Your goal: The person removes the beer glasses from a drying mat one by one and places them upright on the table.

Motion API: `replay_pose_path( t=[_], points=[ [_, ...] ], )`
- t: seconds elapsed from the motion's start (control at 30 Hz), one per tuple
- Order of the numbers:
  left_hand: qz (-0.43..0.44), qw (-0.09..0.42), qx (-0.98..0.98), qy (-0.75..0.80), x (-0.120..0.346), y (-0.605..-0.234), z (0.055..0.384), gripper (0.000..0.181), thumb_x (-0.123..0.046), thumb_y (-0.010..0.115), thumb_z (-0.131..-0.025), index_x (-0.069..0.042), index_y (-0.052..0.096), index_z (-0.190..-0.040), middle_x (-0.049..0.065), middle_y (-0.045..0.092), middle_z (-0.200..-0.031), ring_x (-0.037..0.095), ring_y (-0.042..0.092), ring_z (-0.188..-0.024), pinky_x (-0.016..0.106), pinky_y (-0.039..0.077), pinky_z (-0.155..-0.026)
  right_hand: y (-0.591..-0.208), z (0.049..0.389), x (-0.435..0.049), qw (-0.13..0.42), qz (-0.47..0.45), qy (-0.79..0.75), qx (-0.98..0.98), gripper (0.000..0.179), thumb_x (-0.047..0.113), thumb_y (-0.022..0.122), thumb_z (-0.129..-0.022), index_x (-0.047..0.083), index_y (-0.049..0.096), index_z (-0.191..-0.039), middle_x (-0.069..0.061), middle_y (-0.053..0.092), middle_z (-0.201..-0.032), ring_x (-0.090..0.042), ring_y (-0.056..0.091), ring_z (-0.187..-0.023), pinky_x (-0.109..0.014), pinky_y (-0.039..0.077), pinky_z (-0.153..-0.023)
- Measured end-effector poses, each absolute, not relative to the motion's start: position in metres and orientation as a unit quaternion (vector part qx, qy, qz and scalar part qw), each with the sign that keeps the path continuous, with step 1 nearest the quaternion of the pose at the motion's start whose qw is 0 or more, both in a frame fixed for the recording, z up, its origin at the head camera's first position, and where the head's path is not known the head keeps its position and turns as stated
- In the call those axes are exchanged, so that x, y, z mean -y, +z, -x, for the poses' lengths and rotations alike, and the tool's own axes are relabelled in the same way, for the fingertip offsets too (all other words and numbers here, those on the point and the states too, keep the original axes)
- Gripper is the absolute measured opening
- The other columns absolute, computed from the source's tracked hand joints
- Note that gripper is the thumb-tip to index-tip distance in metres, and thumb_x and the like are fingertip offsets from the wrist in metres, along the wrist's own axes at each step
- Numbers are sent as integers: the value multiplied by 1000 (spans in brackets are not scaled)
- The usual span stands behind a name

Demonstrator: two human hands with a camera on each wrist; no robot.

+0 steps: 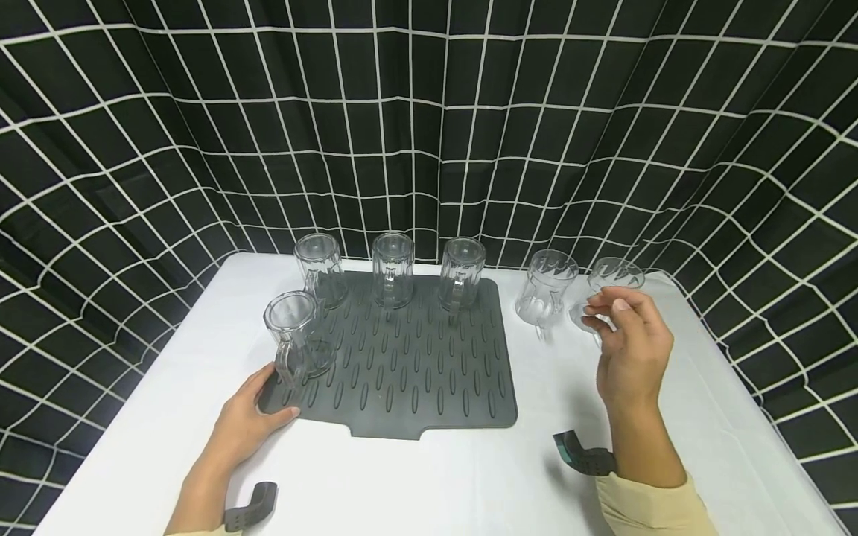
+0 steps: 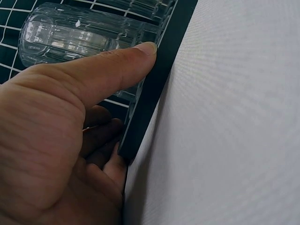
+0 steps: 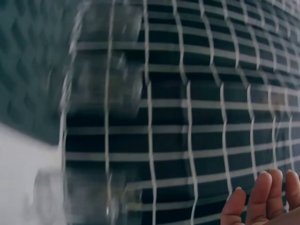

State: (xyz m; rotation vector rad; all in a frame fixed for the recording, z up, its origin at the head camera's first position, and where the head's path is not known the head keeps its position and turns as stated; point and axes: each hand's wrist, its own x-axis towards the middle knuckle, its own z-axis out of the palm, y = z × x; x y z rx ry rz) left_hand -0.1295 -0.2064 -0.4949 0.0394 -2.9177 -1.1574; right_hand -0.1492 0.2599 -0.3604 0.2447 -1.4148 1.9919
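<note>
My left hand (image 1: 244, 424) grips the near left corner of a dark grey drying mat (image 1: 415, 387), thumb along its front edge and fingers at its left side. Just beyond those fingers stands a clear glass mug (image 1: 295, 339), its handle turned toward me. Seen from the left wrist, the thumb (image 2: 117, 65) lies on the mat's edge, in front of a glass mug (image 2: 70, 35). My right hand (image 1: 633, 346) hovers with loosely bent fingers and nothing in them. It partly covers the rightmost glass mug (image 1: 617, 272) in the head view; another (image 1: 546, 286) stands to its left.
Three more glass mugs, a left one (image 1: 322, 268), a middle one (image 1: 393, 268) and a right one (image 1: 462, 272), line the mat's back edge. White cloth (image 1: 469, 484) covers the table. A black curtain with a white grid (image 1: 429, 134) surrounds the back and sides.
</note>
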Motion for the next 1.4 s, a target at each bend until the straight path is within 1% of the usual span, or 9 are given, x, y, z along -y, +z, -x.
replay_pose_path(
  t=[0.27,0.5,0.77,0.97,1.03,1.17,1.3,1.33,1.4],
  points=[
    [-8,4,927,-375,205,-498,133,92,-36,78,-79,-6,29,-151,21,29,-152,45,28,-136,64,25,-106,-357,148,-217,279,-146,795,519,18,-1,50,-95,-17,57,-99,-19,59,-89,-27,59,-82,-34,56,-73],
    [-19,2,930,-366,207,-494,129,93,-37,78,-79,-8,29,-152,20,29,-153,46,27,-135,66,24,-105,-364,148,-181,227,-170,798,532,17,0,48,-95,-11,60,-100,-17,60,-90,-26,61,-84,-37,57,-76],
    [-12,12,930,-367,208,-496,129,93,-36,79,-78,-6,30,-151,21,30,-152,47,29,-134,65,26,-105,-378,148,-136,176,-192,766,588,22,3,48,-96,-17,55,-104,-19,62,-93,-23,64,-85,-36,56,-79],
    [-10,13,930,-367,206,-496,130,93,-34,80,-78,-6,29,-151,20,30,-152,47,29,-134,65,26,-105,-390,151,-108,153,-189,736,632,27,11,52,-97,-13,59,-106,-23,63,-95,-28,64,-87,-41,56,-80],
    [-7,15,930,-366,205,-496,130,93,-33,80,-77,-7,29,-151,20,30,-152,47,30,-134,65,26,-105,-393,150,-100,143,-189,730,641,27,13,52,-97,-10,60,-107,-22,64,-96,-34,63,-88,-42,56,-80],
    [-5,11,931,-366,204,-495,131,94,-33,80,-77,-6,29,-151,21,30,-152,46,29,-135,64,26,-106,-398,150,-85,119,-196,731,643,25,14,52,-98,-6,62,-108,-21,64,-98,-37,62,-90,-44,55,-82],
    [-8,5,930,-367,205,-493,131,93,-33,80,-78,-4,29,-151,22,29,-152,46,28,-135,63,25,-107,-405,151,-68,89,-203,736,640,25,15,53,-98,-5,63,-110,-21,65,-101,-36,62,-94,-43,54,-87],
    [-9,4,930,-368,205,-493,130,93,-33,80,-78,-4,29,-151,22,29,-152,47,28,-135,64,25,-107,-408,151,-64,80,-206,734,642,26,15,53,-98,-5,63,-111,-20,65,-102,-37,62,-96,-40,53,-87],
    [-13,1,929,-370,206,-493,130,93,-33,79,-78,-4,29,-151,23,28,-152,47,27,-135,65,24,-106,-413,151,-54,63,-208,730,648,27,15,53,-98,-4,63,-112,-18,66,-104,-33,62,-98,-39,52,-89]
  ],
)
